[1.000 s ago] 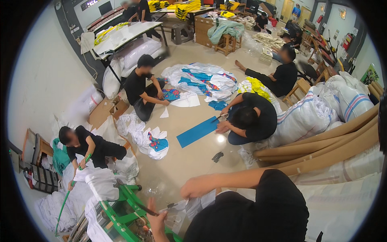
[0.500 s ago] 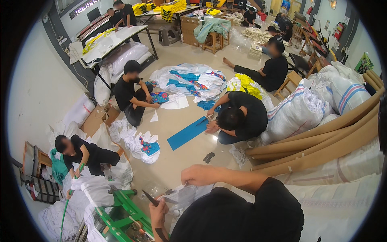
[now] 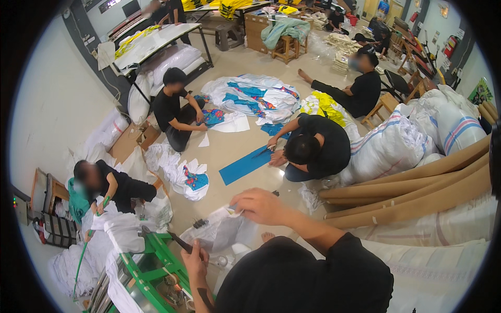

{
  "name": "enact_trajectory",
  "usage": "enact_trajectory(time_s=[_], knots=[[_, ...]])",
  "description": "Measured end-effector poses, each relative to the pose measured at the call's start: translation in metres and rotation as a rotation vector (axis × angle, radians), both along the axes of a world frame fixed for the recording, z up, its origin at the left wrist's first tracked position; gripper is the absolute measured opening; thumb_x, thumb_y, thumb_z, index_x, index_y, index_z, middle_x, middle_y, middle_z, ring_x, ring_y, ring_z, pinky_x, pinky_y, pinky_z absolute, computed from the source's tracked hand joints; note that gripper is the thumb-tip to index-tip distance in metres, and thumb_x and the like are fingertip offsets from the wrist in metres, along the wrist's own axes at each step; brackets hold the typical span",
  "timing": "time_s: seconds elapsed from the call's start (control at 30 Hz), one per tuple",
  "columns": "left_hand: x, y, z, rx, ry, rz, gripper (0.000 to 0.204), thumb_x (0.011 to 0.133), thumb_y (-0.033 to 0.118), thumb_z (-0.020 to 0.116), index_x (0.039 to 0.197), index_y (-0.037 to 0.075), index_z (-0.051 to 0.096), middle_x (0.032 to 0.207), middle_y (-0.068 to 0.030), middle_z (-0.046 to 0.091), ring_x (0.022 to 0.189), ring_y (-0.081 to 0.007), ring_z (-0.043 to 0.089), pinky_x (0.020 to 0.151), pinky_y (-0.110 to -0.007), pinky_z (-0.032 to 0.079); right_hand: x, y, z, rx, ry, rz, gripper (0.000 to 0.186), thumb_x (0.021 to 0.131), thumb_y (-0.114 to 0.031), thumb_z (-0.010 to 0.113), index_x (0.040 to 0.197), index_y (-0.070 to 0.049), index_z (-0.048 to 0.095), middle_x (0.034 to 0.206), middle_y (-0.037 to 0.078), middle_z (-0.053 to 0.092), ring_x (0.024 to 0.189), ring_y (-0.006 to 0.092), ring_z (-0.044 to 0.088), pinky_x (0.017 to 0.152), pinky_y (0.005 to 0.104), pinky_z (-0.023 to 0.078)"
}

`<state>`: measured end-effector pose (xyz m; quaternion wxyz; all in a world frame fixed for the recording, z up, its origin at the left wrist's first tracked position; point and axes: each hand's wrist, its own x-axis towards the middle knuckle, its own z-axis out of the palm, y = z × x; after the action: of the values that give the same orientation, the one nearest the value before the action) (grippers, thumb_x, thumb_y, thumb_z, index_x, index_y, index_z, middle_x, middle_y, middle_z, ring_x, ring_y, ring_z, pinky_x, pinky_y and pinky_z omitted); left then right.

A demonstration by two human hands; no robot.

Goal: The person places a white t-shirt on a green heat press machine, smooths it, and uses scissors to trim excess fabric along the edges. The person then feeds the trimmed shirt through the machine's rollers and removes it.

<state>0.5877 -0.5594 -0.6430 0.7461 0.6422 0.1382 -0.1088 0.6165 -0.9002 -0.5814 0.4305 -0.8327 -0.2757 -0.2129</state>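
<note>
My left hand [image 3: 195, 262] is closed around a dark, narrow, blade-like tool [image 3: 181, 242] that points up and left; its exact kind is unclear. My right hand [image 3: 257, 206] pinches the upper corner of a thin, whitish, see-through sheet [image 3: 227, 233], which hangs spread out between the two hands. Small dark bits [image 3: 200, 223] show at the sheet's left edge. Just left of my left hand stands a green metal frame [image 3: 148, 266] with rollers, and white cloth [image 3: 122, 235] drapes over it.
At the left a person [image 3: 117, 190] grips a green strap. Ahead, one person cuts a blue strip [image 3: 245, 166] on the floor, and another handles patterned cloth [image 3: 213, 118]. Long brown cardboard tubes [image 3: 407, 193] and stuffed white sacks [image 3: 389, 138] line the right side.
My right hand has risen slightly, and the sheet has opened wider below it. My left hand and its tool have moved a little left. The whole view has shifted slightly.
</note>
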Motion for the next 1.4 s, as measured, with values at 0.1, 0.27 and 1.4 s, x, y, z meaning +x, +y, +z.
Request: enact_trajectory(time_s=[0.1, 0.27, 1.4], knots=[[0.004, -0.003, 0.009, 0.101, -0.032, 0.083, 0.027, 0.107, 0.024, 0.073, 0.097, 0.004, 0.058, 0.067, -0.0090, 0.066, 0.049, -0.0136, 0.056, 0.042, -0.026, 0.035, 0.000, -0.003, 0.007, -0.092, 0.011, -0.125, 0.018, 0.082, -0.005, 0.076, 0.100, -0.009, 0.074, 0.102, 0.005, 0.076, 0.100, 0.0293, 0.073, 0.088, 0.0443, 0.055], [0.009, -0.002, 0.037, 0.023, -0.069, -0.006, 0.021, 0.111, 0.020, 0.066, 0.113, 0.001, 0.060, 0.106, -0.0143, 0.074, 0.098, -0.0295, 0.082, 0.043, -0.027, 0.039, -0.001, 0.008, 0.025, -0.051, 0.108, -0.114, 0.015, 0.094, -0.009, 0.073, 0.108, -0.009, 0.078, 0.099, 0.008, 0.077, 0.094, 0.0321, 0.073, 0.085, 0.0438, 0.055], [-0.034, 0.029, 0.071, 0.199, -0.061, -0.217, 0.023, 0.096, 0.009, 0.084, 0.113, -0.004, 0.077, 0.096, -0.0009, 0.077, 0.086, -0.0065, 0.065, 0.074, -0.028, 0.053, 0.062, 0.102, -0.030, 0.515, 1.014, 0.660, 0.038, 0.103, -0.006, 0.074, 0.139, 0.005, 0.067, 0.120, 0.012, 0.072, 0.100, 0.0180, 0.073, 0.096, 0.0352, 0.061]])
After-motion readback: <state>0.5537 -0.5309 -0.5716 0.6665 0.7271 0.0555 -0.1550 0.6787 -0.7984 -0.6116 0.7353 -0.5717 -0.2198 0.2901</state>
